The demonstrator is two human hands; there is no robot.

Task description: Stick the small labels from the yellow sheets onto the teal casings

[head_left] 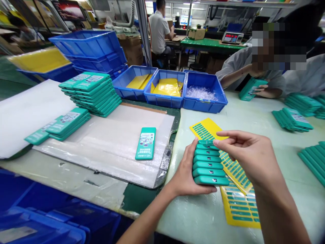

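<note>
My left hand point(186, 176) is wrapped around a row of several green boxes point(209, 165) held on edge, end faces up. My right hand point(247, 152) hovers over the far end of that row, thumb and fingers pinched together on the top box; whether something small is between them I cannot make out. Under the boxes lie yellow sticker sheets point(237, 200) carrying rows of green labels. One green box point(146, 143) lies flat on a plastic-covered foam sheet point(114, 145) to the left.
Stacks of green boxes point(92, 93) stand at the left, more point(293, 118) at the right. Three blue bins point(203, 103) hold yellow bags and clear pieces. A co-worker's hands point(259, 89) hold a box at the far right. Blue crates point(91, 51) are stacked behind.
</note>
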